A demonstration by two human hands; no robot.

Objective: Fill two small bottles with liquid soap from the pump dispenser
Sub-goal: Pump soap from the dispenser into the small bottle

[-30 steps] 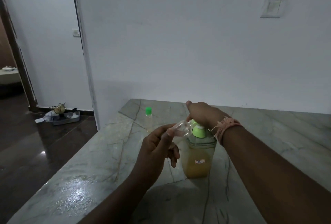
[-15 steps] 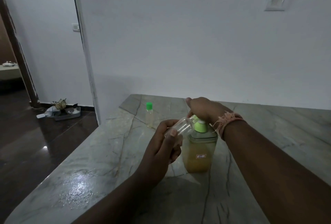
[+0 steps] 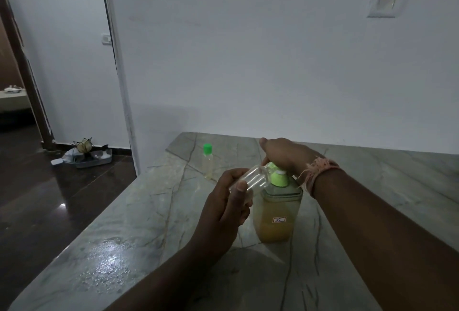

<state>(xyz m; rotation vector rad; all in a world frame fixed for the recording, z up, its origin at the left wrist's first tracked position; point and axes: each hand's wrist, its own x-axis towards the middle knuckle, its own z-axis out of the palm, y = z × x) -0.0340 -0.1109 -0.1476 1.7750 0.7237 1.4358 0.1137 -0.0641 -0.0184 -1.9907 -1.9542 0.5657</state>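
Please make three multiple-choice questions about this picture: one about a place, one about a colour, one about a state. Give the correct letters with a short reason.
1. Where does the capped small bottle stand?
A. on the counter, behind the left hand
B. on the floor
C. on top of the dispenser

2. What colour is its cap?
A. red
B. green
C. black

3. How is the clear bottle in the left hand held?
A. upright on the counter
B. upside down above the floor
C. tilted, mouth toward the pump spout

Answers:
1 A, it stands alone on the stone counter.
2 B, the cap is bright green.
3 C, it leans against the pump dispenser while the right hand rests on the pump head.
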